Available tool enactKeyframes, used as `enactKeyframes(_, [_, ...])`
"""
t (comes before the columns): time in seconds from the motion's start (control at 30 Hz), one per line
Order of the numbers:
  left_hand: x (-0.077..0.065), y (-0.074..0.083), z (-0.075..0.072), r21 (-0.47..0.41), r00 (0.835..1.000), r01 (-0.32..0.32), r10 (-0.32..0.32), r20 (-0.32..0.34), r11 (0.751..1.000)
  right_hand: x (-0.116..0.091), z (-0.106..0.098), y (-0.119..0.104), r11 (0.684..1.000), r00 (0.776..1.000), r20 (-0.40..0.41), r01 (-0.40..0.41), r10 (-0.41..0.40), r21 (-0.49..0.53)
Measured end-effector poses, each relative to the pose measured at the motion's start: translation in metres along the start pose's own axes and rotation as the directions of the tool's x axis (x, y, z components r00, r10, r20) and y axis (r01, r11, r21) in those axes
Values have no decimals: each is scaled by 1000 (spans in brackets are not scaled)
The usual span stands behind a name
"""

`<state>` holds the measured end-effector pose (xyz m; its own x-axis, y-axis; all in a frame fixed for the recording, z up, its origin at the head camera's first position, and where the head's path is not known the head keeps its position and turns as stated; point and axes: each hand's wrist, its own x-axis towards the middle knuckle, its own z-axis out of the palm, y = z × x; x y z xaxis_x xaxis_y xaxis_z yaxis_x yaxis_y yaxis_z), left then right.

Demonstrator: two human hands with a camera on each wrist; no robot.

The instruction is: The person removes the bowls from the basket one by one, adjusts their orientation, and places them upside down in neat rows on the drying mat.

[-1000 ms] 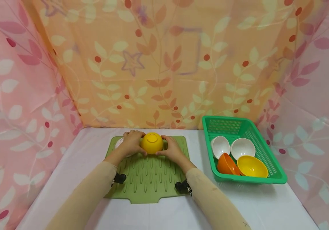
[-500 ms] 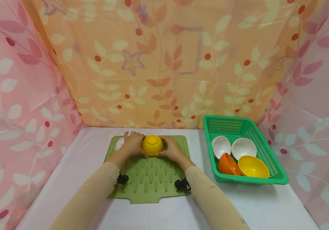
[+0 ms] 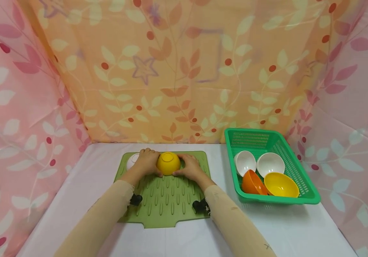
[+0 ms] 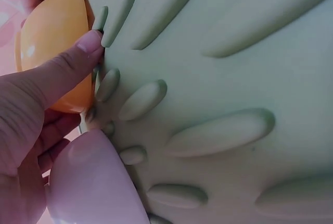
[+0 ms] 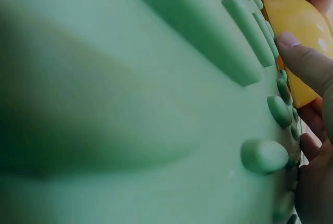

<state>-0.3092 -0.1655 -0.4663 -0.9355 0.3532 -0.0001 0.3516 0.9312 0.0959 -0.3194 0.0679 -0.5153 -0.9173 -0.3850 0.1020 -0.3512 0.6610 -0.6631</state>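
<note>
An upside-down yellow bowl point(image 3: 168, 164) rests at the back of the green ridged mat point(image 3: 161, 196), its foot ring facing up. My left hand point(image 3: 146, 162) grips it from the left, thumb along the near side in the left wrist view. From the right, my right hand point(image 3: 190, 167) holds the same bowl, its thumb point(image 5: 299, 54) against the near wall and other fingers behind. Left of the yellow bowl stands an upturned white bowl point(image 4: 93, 182), partly hidden behind my left hand in the head view.
At the right stands a green basket point(image 3: 306, 178) holding two white bowls point(image 3: 270, 164), an orange bowl point(image 3: 253, 182) and a yellow bowl point(image 3: 281, 185), tilted or upright. A patterned curtain point(image 3: 177, 71) closes off the back and sides.
Over the last second the yellow bowl has come down slightly toward the mat, both hands still around it. The head view has shifted a little.
</note>
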Motion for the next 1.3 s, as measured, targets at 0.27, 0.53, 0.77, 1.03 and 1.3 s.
enactKeyframes(0.27, [0, -9, -1, -70, 1000, -9, 8, -15, 998, 3, 4, 2, 1000, 1000, 12, 13, -12, -15])
enactKeyframes(0.53, [5, -5, -20, -219, 999, -49, 43, -31, 974, 4, 7, 1, 1000, 1000, 17, 16, -15, -19])
enactKeyframes(0.77, [11, 2, -28, -301, 996, -87, 81, -33, 950, 3, 8, 4, 1000, 1000, 17, 21, -21, -13])
enactKeyframes(1.03, [14, 4, -20, -323, 997, -76, 73, -21, 943, 1, 9, 9, 999, 999, 14, 40, -40, -10])
enactKeyframes(1.3, [15, 8, -17, -405, 1000, -24, 25, -1, 914, -1, -1, 5, 999, 999, 49, 22, -20, -49])
